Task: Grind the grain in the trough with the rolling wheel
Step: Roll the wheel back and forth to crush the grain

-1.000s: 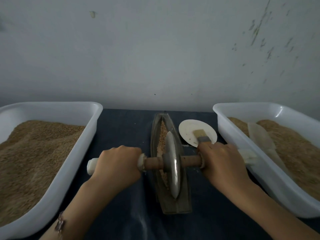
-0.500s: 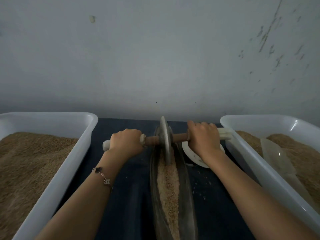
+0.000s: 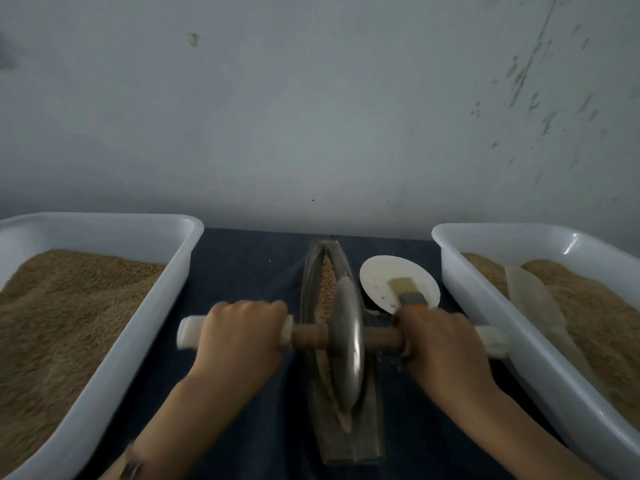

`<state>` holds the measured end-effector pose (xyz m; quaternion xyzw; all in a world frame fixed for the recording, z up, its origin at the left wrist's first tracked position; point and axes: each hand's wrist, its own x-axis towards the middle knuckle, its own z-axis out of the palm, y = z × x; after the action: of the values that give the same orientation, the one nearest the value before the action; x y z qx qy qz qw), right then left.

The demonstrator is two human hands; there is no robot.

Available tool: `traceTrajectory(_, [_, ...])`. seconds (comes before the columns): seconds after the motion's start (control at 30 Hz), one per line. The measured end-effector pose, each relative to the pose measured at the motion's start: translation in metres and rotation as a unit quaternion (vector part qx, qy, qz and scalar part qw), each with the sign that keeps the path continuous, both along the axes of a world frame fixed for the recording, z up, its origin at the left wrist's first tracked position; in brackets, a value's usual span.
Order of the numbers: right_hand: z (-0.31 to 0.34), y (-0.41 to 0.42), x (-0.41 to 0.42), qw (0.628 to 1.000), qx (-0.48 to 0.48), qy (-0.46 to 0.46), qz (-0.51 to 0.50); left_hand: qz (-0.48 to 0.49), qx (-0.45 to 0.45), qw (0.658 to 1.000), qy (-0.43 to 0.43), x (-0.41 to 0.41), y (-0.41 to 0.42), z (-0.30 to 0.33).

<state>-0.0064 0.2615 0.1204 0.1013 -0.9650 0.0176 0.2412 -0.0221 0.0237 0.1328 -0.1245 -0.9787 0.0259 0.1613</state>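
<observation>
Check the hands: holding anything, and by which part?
Both hold the rolling wheel by its axle: left hand grips the left handle, right hand the right handle, fingers curled round each.

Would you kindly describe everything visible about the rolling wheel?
The rolling wheel is a dull grey, metal-looking disc standing on edge in the trough, near its middle, over grain. A brown wooden axle runs through its centre, ending in pale whitish handles. The left hand grips one handle and the right hand the other.
</observation>
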Motion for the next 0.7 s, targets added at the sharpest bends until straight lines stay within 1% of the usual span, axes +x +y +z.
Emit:
traceTrajectory(0.03, [0.004, 0.001, 0.014, 1.000, 0.002, -0.005, 0.004, -0.028, -0.005, 0.999, 0.017, 0.015, -0.001, 0.005])
traceTrajectory(0.07, [0.006, 0.003, 0.024, 1.000, 0.006, -0.011, 0.006, -0.063, 0.020, 0.997, 0.035, 0.026, -0.002, 0.009])
traceTrajectory(0.1, [0.010, 0.004, 0.030, 1.000, 0.009, -0.022, 0.009, -0.081, 0.031, 0.996, 0.036, 0.034, -0.002, 0.016])
traceTrajectory(0.13, [0.013, 0.005, 0.033, 0.999, 0.012, -0.032, 0.009, -0.078, 0.022, 0.996, 0.025, 0.038, -0.003, 0.022])
traceTrajectory(0.17, [0.014, 0.006, 0.033, 0.999, 0.020, -0.047, 0.007, -0.062, 0.004, 0.998, -0.003, 0.039, -0.003, 0.023])
traceTrajectory(0.2, [0.013, 0.005, 0.031, 0.998, 0.030, -0.060, -0.001, -0.041, -0.008, 0.999, -0.013, 0.034, -0.002, 0.021])
traceTrajectory(0.23, [0.010, 0.004, 0.026, 0.997, 0.034, -0.068, -0.006, -0.020, -0.007, 0.999, -0.030, 0.027, -0.001, 0.016])
traceTrajectory(0.33, [-0.001, 0.001, 0.001, 1.000, 0.019, -0.020, 0.005, 0.017, -0.001, 0.998, -0.061, -0.003, 0.001, 0.003])
traceTrajectory(0.4, [-0.008, -0.001, -0.027, 0.999, 0.024, 0.022, 0.003, 0.035, 0.013, 0.997, -0.061, -0.026, 0.001, -0.006])
traceTrajectory(0.47, [-0.010, -0.006, -0.059, 0.998, 0.022, 0.052, -0.013, 0.054, 0.023, 0.997, -0.045, -0.051, 0.001, -0.012])
traceTrajectory(0.57, [-0.011, -0.010, -0.106, 0.996, 0.014, 0.081, -0.047, 0.056, 0.038, 0.998, -0.005, -0.090, 0.000, -0.016])
traceTrajectory(0.7, [-0.005, -0.010, -0.147, 0.990, -0.033, 0.121, -0.065, 0.061, 0.070, 0.996, 0.015, -0.134, 0.003, -0.007])
